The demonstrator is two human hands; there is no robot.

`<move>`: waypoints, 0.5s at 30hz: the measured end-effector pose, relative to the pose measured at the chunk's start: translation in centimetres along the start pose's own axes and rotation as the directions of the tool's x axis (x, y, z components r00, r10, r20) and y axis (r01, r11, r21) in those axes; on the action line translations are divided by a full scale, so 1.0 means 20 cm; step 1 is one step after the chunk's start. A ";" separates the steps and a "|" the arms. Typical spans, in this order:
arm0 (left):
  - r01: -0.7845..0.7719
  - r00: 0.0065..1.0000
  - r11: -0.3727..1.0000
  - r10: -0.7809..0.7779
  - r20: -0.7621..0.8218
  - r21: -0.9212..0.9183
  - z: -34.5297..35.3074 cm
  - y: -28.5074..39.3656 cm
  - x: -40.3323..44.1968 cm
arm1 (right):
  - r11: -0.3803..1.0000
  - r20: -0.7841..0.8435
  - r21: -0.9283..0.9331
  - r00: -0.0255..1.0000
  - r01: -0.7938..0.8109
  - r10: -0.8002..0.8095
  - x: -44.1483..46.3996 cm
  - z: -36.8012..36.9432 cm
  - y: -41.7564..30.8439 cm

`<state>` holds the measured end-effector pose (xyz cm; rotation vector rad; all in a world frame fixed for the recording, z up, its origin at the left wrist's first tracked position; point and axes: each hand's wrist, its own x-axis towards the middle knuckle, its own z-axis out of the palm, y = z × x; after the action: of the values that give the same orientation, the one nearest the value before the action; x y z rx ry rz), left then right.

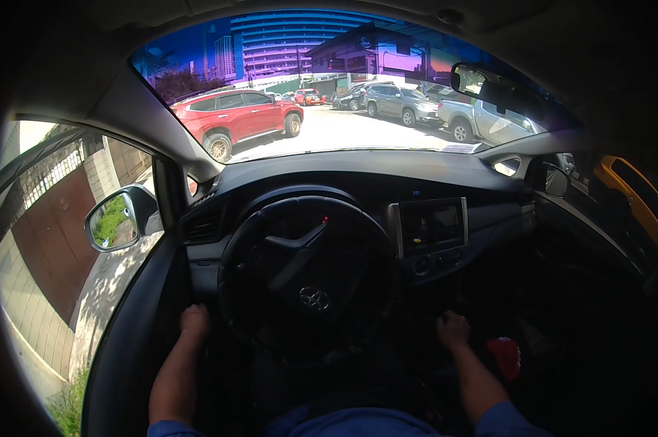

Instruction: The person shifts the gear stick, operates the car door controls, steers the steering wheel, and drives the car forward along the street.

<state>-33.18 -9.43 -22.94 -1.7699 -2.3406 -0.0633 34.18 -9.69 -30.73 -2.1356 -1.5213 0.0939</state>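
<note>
Left of the black steering wheel [314,280], my left hand [194,319] is low beside the door panel, its fingers closed; whatever they hold, if anything, is too dark to make out. My right hand [453,329] is to the right of the wheel, below the centre screen [432,224], with its fingers curled closed in shadow. What is inside it cannot be seen. Neither hand touches the wheel. A red item with a white edge [504,357] lies in the dark just right of my right forearm.
The dashboard [358,166] spans the front under the windshield. A side mirror [115,218] shows through the left window beside a brown gate [52,233]. Outside are a red SUV [238,116], a grey SUV [398,102], a silver pickup [489,122] and an orange vehicle [633,189].
</note>
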 end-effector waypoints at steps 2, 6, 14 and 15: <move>0.019 1.000 0.999 -0.019 0.003 -0.026 0.03 -0.01 0.02 | 1.000 -0.012 0.000 1.000 -0.001 0.001 -0.01 0.00 -0.01; 0.004 1.000 0.999 -0.004 -0.006 -0.041 0.03 -0.02 0.01 | 0.999 -0.009 -0.042 1.000 0.017 -0.017 0.00 0.01 0.01; 0.019 1.000 0.999 -0.019 0.003 -0.029 -0.01 0.01 0.00 | 1.000 -0.012 -0.008 1.000 0.000 0.000 -0.01 0.01 0.00; 0.013 1.000 1.000 -0.013 0.000 -0.025 -0.02 0.01 0.00 | 1.000 -0.013 0.001 1.000 -0.005 0.005 0.00 0.00 0.00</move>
<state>-32.95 -9.50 -22.66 -1.7668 -2.3614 -0.0949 34.12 -9.74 -30.83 -2.1351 -1.5086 0.0816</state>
